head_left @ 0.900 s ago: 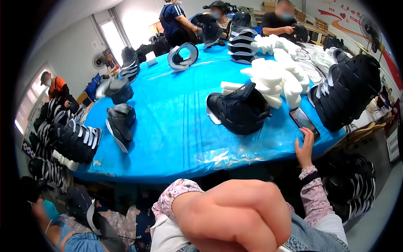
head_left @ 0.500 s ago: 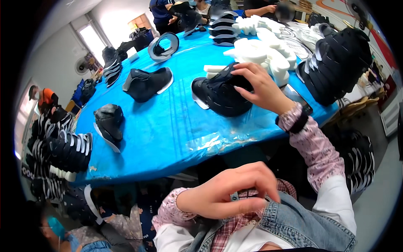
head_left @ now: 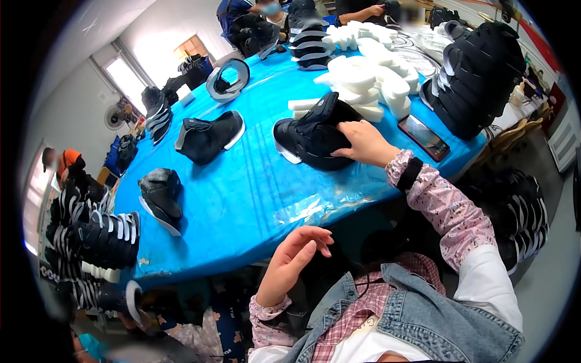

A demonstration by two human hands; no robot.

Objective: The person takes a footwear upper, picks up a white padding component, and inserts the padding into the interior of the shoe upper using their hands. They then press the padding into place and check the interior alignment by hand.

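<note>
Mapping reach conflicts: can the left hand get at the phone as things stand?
Probably not directly: the right hand, at the black shoe, and its pink sleeve cross the straight way from the left hand to the phone.

Right of centre, a black band [head_left: 410, 173] rings the pink floral sleeve cover [head_left: 451, 215] by the right hand [head_left: 367, 144], with a white sleeve [head_left: 493, 290] beyond. A matching cuff [head_left: 270, 327] sits by the left hand [head_left: 293, 264]. At lower right, stitched blue denim [head_left: 442, 311] borders reddish plaid [head_left: 350, 320] and a white top [head_left: 361, 346].

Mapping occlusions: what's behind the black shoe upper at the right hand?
White pieces show behind the black shoe upper; it hides part of them and the blue tabletop directly behind.
</note>
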